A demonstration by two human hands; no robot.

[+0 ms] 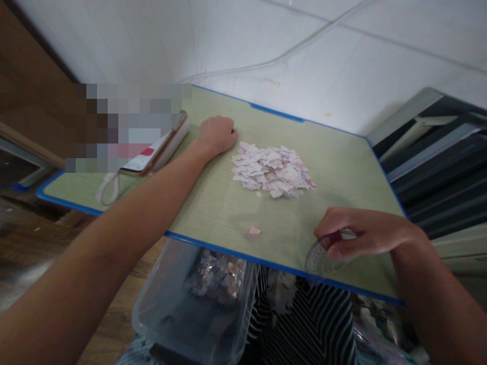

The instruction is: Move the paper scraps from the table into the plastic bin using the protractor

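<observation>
My left hand [217,134] rests on the green folding table [350,167] with its fingers curled into a fist, and no object shows in it. Just to its right lies a loose heap of torn paper scraps [272,170], mostly white with some pink. My right hand [361,230] is at the table's near right edge, closed on a clear plastic protractor [317,258] with fine markings. The protractor is tilted and partly covered by the fingers. A single pinkish scrap [253,231] lies apart from the heap, between it and the near edge.
A phone [142,157] leans on a white support at the left, with a strap loop [108,190]. Below the near edge stands a clear plastic bin [152,299] holding more scraps. Dark folded frames [449,152] lean at the right. A white wall [236,35] backs the table.
</observation>
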